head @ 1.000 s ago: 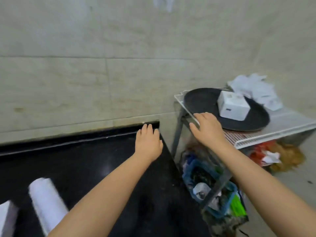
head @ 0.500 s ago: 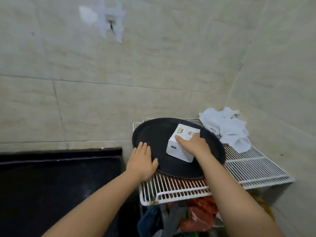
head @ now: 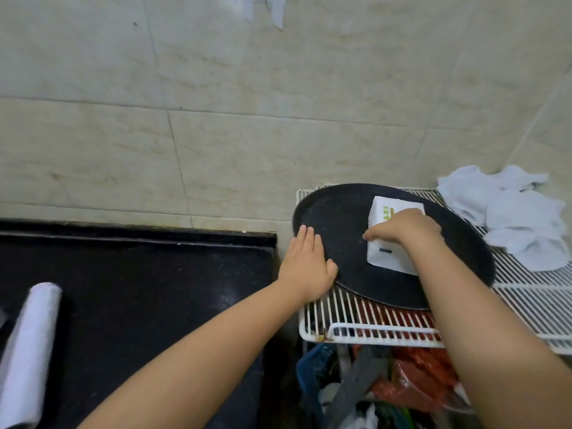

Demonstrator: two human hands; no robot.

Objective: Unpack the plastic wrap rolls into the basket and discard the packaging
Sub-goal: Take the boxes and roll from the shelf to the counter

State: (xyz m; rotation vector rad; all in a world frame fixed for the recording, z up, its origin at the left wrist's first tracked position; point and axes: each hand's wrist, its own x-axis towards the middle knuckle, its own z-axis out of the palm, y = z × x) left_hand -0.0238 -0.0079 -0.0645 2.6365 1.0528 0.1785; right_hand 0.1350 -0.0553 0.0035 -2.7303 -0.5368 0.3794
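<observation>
Both hands work the tray: left hand (head: 308, 267) lies flat, fingers open, steadying the black tray (head: 334, 230); right hand (head: 405, 226) fingers clasp the white box (head: 383, 255) to lift.

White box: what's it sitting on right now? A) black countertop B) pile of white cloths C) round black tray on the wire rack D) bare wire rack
C. The white box sits on the round black tray, which lies on the white wire rack; the right hand is clasped over the box and the left hand lies flat at the tray's near-left rim.
</observation>
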